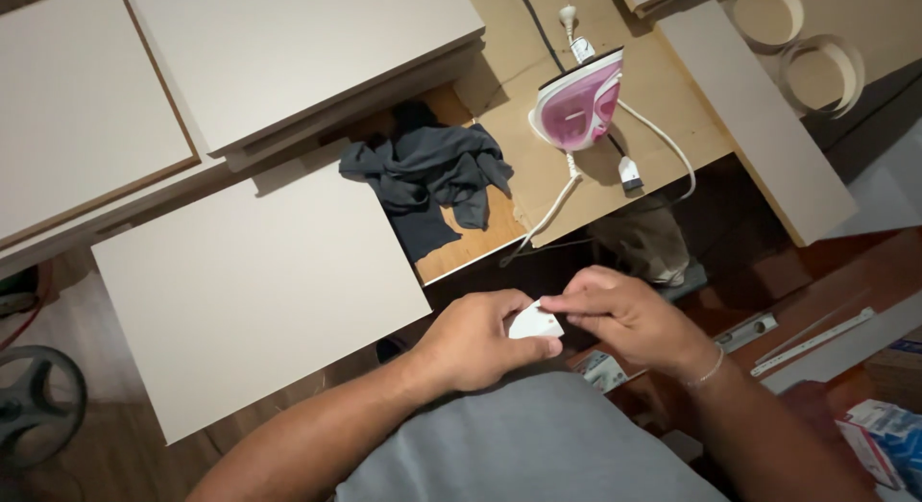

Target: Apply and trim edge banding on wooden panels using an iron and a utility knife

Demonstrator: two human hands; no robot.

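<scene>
Item: small white piece point(534, 323), flat, pinched between both my hands just above my lap. My left hand point(475, 341) was curled shut around its lower edge; my right hand point(624, 315) gripped its upper corner with fingertips. Surroundings: large pale panel point(250, 291) beside my left hand; dark grey cloth point(432, 180) crumpled on the wooden bench point(538, 175) beyond; pink-and-white clothes iron point(579, 106) upright there, white cord point(663, 142) trailing. Two rolls of edge banding point(816, 74) far right. Blue-and-white box point(893, 440) lay by my right forearm.
</scene>
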